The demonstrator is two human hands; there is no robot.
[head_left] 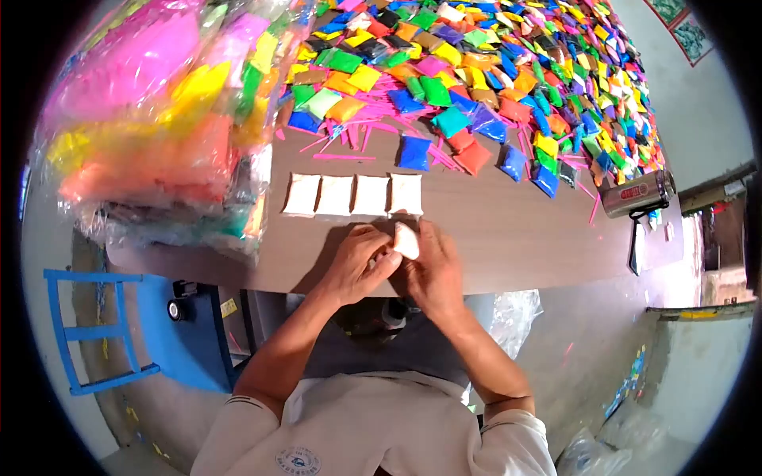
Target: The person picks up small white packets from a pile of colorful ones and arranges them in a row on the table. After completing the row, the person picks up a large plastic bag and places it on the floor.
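Between my two hands, just over the table's near edge, is a small white packet [406, 241]. My left hand [363, 258] pinches its left side with thumb and fingers. On its right side, my right hand [433, 262] is closed round it, with some of the fingers hidden. Beyond my hands lies a row of white packets; the rightmost packet [406, 193] is closest to my fingertips, and the leftmost packet [302, 194] lies at the far end. A blue packet [414, 153] rests just behind the row.
A large heap of coloured packets [476, 63] and pink plastic sticks [389, 103] covers the table's back. Clear bags of coloured packets [151, 143] are piled at left. A metal flask [637, 194] lies at the right edge. A blue chair frame [91, 333] stands lower left.
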